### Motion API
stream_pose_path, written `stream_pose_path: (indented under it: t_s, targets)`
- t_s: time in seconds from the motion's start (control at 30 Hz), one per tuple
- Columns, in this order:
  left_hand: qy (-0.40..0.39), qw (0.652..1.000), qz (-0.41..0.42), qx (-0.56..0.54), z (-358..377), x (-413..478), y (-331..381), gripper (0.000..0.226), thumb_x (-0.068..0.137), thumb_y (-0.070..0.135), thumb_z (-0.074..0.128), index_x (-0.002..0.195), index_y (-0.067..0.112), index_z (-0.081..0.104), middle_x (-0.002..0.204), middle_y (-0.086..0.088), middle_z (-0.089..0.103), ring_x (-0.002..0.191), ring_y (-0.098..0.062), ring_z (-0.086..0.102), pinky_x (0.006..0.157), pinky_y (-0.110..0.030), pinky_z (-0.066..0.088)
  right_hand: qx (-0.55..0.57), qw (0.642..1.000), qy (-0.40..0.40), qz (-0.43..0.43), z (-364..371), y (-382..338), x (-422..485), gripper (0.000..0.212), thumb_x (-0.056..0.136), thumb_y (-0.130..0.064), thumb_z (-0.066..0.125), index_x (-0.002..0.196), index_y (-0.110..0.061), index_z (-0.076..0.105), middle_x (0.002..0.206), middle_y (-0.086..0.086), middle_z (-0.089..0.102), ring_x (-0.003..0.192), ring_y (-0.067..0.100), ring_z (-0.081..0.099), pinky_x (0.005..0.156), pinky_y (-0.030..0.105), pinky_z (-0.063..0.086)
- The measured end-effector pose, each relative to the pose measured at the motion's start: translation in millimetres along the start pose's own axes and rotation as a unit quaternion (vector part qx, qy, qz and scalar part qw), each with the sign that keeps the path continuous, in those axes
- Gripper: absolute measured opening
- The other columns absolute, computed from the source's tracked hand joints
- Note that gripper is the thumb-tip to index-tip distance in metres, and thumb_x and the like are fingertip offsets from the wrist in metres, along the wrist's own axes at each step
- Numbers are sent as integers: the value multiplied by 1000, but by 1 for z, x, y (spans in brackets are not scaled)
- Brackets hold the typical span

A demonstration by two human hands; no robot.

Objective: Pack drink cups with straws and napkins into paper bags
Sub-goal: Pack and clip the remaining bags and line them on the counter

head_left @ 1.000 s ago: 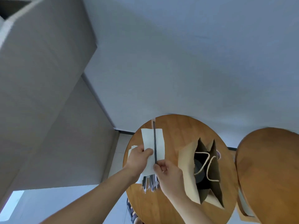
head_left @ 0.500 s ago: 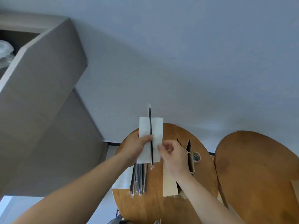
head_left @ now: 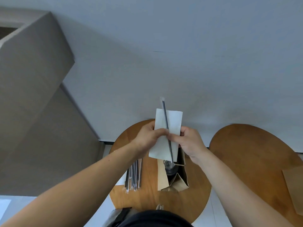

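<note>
Round wooden table (head_left: 147, 199), lower centre. White paper napkin (head_left: 173, 122) with black wrapped straw (head_left: 165, 115) laid along it, long axis near upright, hung just above the open brown paper bag (head_left: 162, 177). Left hand (head_left: 147, 136) and right hand (head_left: 190, 141) both pinched it mid-length. Half a second earlier the bundle was left of the bag.

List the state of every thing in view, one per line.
White paper napkin: held up, pinched by left hand and right hand.
Black wrapped straw: held against the napkin.
Brown paper bag: upright, open.
Dark drink cup: inside the bag.
Bundle of wrapped straws: lying on the round wooden table.
</note>
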State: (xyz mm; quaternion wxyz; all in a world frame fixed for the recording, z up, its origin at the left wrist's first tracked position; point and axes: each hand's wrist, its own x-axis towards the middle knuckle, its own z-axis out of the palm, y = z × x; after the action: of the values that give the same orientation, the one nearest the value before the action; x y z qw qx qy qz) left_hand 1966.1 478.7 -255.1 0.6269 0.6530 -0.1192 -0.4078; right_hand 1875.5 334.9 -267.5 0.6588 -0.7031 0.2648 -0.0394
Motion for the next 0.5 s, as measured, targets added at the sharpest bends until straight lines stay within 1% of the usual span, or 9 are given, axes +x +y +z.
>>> stream_pose_path:
  t_s: [0.07,0.1,0.17,0.2,0.27,0.33,0.4,0.47,0.5]
  targets:
    - [6,999,6,38,-1,4,-7,38,91,15,65,127,16,52,114,-7,66,98,-25,69,80,-36,58,-13,999,42,3,-14,-4,6,12,81,-18,79,93,-18,74,91,-3,76,89,19,72,74,32,59]
    - [10,998,6,66,-5,6,-12,45,91,14,64,132,18,47,114,-5,65,96,-24,69,78,-37,57,-13,997,80,6,-23,-6,12,11,82,-16,77,92,-15,73,92,-1,76,90,20,72,76,35,59]
    - [10,986,-11,165,-13,10,-30,61,87,16,66,142,21,39,110,3,63,88,-15,70,73,-34,59,18,986,165,12,-41,-13,25,8,85,-15,74,93,-13,72,97,0,75,93,21,70,80,41,58]
    - [-2,974,-33,222,-17,12,-40,70,84,20,69,145,24,36,110,7,61,88,-12,68,72,-31,59,35,979,200,10,-48,-17,32,7,87,-15,73,93,-14,71,97,-1,74,92,20,70,77,38,58]
    - [-51,944,-82,316,-18,12,-61,87,76,31,76,150,31,29,110,12,55,92,-9,62,71,-22,56,42,968,246,-4,-52,-23,46,3,87,-16,71,90,-16,69,91,-4,73,84,14,70,61,24,55]
    - [-91,918,-115,367,-10,14,-80,97,71,43,80,150,32,25,104,16,52,88,-5,59,65,-16,48,32,965,260,-6,-42,-22,58,5,88,-15,69,86,-17,65,86,-5,70,76,11,68,46,14,47]
    - [-71,905,-128,400,0,18,-96,94,70,56,75,147,29,30,107,13,57,86,-6,59,64,-18,45,14,967,253,16,-24,-11,68,6,89,-16,66,93,-15,63,92,-1,68,77,12,65,44,17,45]
    - [-29,893,-135,429,9,24,-104,71,76,62,64,133,23,46,115,3,62,88,-13,61,66,-24,48,-21,969,243,40,-6,5,71,14,90,-16,63,103,-11,60,99,4,66,81,16,63,48,20,44]
    - [-16,889,-138,436,12,26,-105,55,81,60,58,119,20,56,108,0,65,85,-18,64,67,-29,53,-34,969,238,50,1,14,70,18,91,-16,61,107,-9,58,101,5,65,81,17,62,46,19,43]
